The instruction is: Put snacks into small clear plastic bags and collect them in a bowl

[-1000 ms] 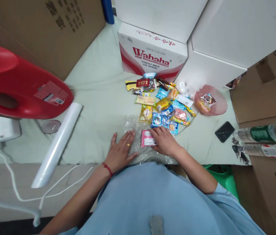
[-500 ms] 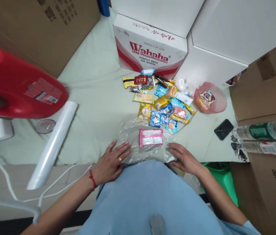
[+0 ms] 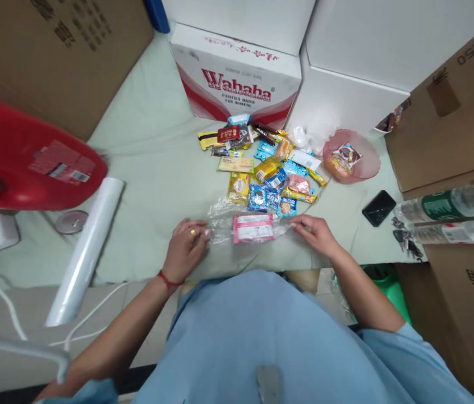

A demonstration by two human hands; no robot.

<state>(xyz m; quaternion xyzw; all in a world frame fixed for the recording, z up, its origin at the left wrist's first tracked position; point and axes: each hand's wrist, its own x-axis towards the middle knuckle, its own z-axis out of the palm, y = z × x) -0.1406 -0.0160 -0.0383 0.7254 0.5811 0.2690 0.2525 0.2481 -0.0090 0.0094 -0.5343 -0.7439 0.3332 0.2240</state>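
A clear plastic bag (image 3: 220, 225) lies near the table's front edge, drawn out sideways between my hands. On or inside it, I cannot tell which, is a pink packet (image 3: 253, 228) with white label panels. My left hand (image 3: 187, 242) pinches the bag's left edge, fingers curled. At the opposite edge, my right hand (image 3: 314, 233) grips the plastic between thumb and fingers. Just beyond the bag is a heap of wrapped snacks, among them a blue snack packet (image 3: 257, 197) and a yellow snack packet (image 3: 239, 187).
Behind the snacks stands a Wahaha carton (image 3: 237, 84). A pink bowl (image 3: 367, 164) holding snacks, a phone (image 3: 379, 208), keys (image 3: 405, 238) and plastic bottles (image 3: 468, 201) are to the right. At left are a red jug (image 3: 22, 151) and a plastic film roll (image 3: 87, 247).
Both hands have gone from lying flat with fingers spread to gripping the bag's edges. The bag's near side has been gathered up away from me, into a narrower strip around the pink packet.
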